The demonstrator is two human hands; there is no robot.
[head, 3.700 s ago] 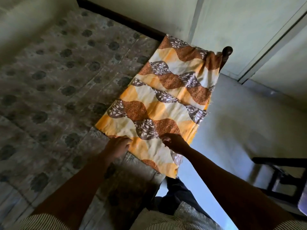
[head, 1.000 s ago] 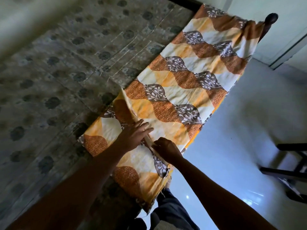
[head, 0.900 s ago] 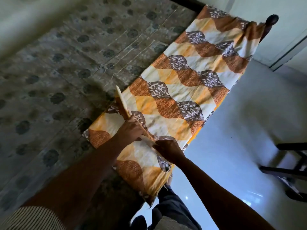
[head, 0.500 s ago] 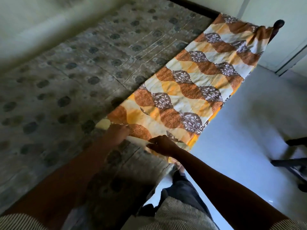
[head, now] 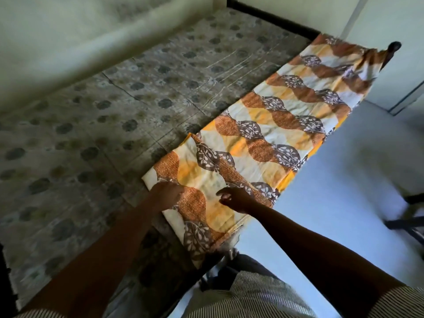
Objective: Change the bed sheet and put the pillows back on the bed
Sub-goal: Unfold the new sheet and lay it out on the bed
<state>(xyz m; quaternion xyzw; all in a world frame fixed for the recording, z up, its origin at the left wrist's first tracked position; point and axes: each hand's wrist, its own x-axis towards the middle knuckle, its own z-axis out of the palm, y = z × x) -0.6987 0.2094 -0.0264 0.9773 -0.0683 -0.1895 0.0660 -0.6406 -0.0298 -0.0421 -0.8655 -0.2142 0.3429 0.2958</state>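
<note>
An orange, brown and white wave-patterned bed sheet (head: pixel 270 143) lies as a long folded strip along the right edge of the bare flowered mattress (head: pixel 114 115). Its far end hangs at the dark bedpost (head: pixel 393 45). My left hand (head: pixel 168 193) rests on the sheet's left edge near its close end, and its fingers look bent. I cannot tell whether they grip the cloth. My right hand (head: pixel 236 199) hovers just over the sheet near the bed's right edge, fingers loosely curled and holding nothing. No pillows are in view.
A pale wall (head: pixel 68 31) runs along the mattress's far left side. A dark bed rail (head: pixel 270 19) closes the far end. Pale floor (head: pixel 332 191) lies to the right, with a dark chair frame (head: pixel 410 221) at the right edge.
A fold of the sheet has been turned over toward me, so the strip reaches closer along the bed edge. My right hand has let go of the fold and my view has pulled back.
</note>
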